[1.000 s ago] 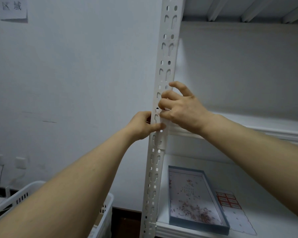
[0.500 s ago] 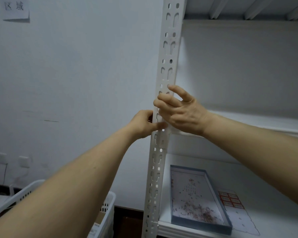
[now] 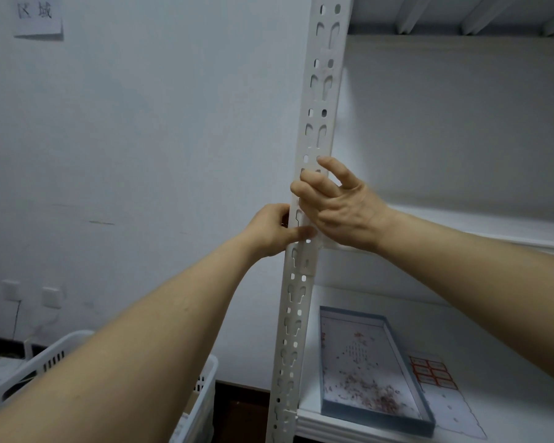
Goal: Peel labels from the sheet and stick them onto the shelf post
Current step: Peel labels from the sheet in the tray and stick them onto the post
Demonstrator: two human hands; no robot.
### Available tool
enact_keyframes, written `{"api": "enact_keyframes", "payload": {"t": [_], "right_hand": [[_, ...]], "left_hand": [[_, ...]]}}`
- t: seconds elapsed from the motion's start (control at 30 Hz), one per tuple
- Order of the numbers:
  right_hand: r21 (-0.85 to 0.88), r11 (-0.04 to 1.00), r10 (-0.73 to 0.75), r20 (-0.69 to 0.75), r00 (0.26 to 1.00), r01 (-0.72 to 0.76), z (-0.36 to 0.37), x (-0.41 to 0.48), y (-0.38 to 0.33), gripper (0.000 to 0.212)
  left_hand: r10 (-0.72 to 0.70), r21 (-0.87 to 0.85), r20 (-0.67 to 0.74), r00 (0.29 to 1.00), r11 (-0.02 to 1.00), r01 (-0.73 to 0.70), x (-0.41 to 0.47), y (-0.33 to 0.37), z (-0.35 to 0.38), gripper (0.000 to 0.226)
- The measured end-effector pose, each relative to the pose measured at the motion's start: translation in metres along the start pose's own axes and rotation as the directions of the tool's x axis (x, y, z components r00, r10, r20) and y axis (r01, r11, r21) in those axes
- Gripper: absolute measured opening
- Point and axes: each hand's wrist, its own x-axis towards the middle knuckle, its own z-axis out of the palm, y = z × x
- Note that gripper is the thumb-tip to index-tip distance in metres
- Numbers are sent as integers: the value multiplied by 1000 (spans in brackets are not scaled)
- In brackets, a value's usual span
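Shelf post, white perforated metal (image 3: pixel 317 123): upright at centre of the scene, from the top of view down past the lower shelf.

Far left, high on the wall: white paper notice (image 3: pixel 39 17). Near left, low: white slotted plastic basket (image 3: pixel 61 356).

Left hand (image 3: pixel 269 231): fingers curled round the post's left edge, thumb pressed flat across its front face, so it pinches the post at mid height.

Right hand (image 3: pixel 343 212): just right of the left, touching the post. Its fingers (image 3: pixel 314 183) are spread and nearly straight, laid on the front face, grasping nothing.

Label: cannot make it out; presumably under the two hands.

Right, on the lower white shelf (image 3: pixel 509 410): shallow blue-rimmed tray (image 3: pixel 375 422) holding reddish scraps. Just right of it lies the white label sheet (image 3: pixel 432 374), red-bordered labels left on it, well apart from both hands.

Risks (judgement):
- The post face is full of slots, so a label pressed over a hole may bridge it, crease or lift at an edge.
- Uneven rubbing could trap a bubble or set the label crooked.
- Adhesive may cling to a fingertip on release and peel a corner back.
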Motion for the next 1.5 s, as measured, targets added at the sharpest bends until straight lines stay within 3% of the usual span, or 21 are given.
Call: {"api": "enact_keyframes", "payload": {"t": [0.17, 0.23, 0.3, 0.37, 0.43, 0.47, 0.53, 0.6, 0.67, 0.8, 0.9, 1.07, 1.23, 1.4, 1.5], "right_hand": [[7, 998, 66, 25, 998, -66, -5, -11, 0, 22], [114, 966, 225, 58, 973, -230, -17, -19, -1, 9], [331, 810, 446, 189, 875, -484, -39, -21, -6, 2], [487, 477, 572, 460, 679, -731, -64, -17, -14, 9], [480, -1, 536, 741, 405, -877, -82, -15, -23, 10], [419, -265, 479, 839, 259, -868, -86, -15, -26, 11], [228, -723, 287, 958, 17, -652, -94, -19, -31, 16], [39, -921, 83, 992, -97, -388, -97, -23, -34, 18], [-82, -968, -55, 991, -119, -238, -100, -27, -36, 18], [-166, -978, -156, 984, -86, -125, -112, -36, -32, 17], [-210, -973, -201, 975, -99, -99, -117, -48, -29, 13], [-286, -954, -262, 940, -219, -89, -115, -75, -33, 17], [-354, -931, -364, 893, -264, 85, -107, -98, -40, 17], [-335, -926, -371, 893, -253, 175, -100, -120, -48, 14], [-316, -943, -333, 916, -225, 107, -98, -130, -54, 32]], "left_hand": [[11, 4, -9, 1000, 1000, -11, -2, 0, 2, 16], [17, -4, -19, 1000, 1000, -17, -3, 2, 3, 18], [10, 8, -38, 999, 1000, -10, -4, 2, 5, 25], [-7, 63, -68, 998, 998, 11, -6, 3, 8, 28], [-4, 227, -149, 989, 973, 38, -12, 5, 13, 33], [10, 312, -223, 975, 948, 62, -14, 5, 16, 39], [92, 378, -387, 917, 923, 67, -30, 11, 20, 45], [227, 340, -436, 871, 937, -74, -46, 19, 24, 34], [292, 304, -355, 888, 934, -186, -59, 27, 32, 26], [261, 285, -134, 956, 934, -215, -72, 41, 59, 21], [280, 301, -101, 955, 923, -238, -69, 43, 75, 22], [300, 348, -80, 951, 902, -256, -58, 43, 101, 32], [262, 383, 6, 965, 891, -244, -43, 36, 126, 29], [131, 208, -95, 987, 972, -110, -28, 17, 160, 23], [-35, 10, -186, 982, 999, 37, -17, 12, 182, 21]]}}
